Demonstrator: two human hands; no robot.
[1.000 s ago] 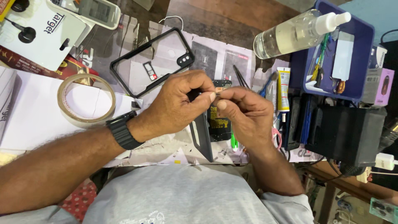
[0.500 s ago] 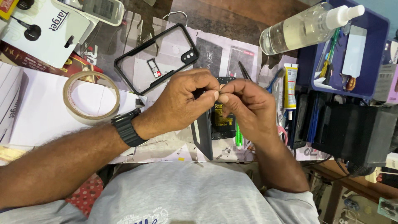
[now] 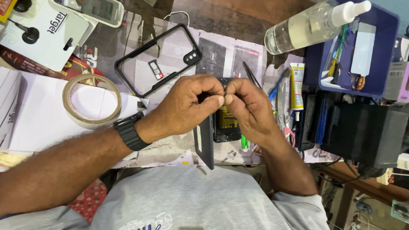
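Left hand (image 3: 187,106) and right hand (image 3: 249,108) pinch something tiny, unidentifiable, fingertips together | opened phone (image 3: 226,123) beneath | slip could drop it into bench (image 3: 38,127) clutter.

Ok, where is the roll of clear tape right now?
In the head view, the tape roll lies flat on white paper on the person's left side, just beyond the left wrist's black watch and beside the empty black-rimmed phone case.
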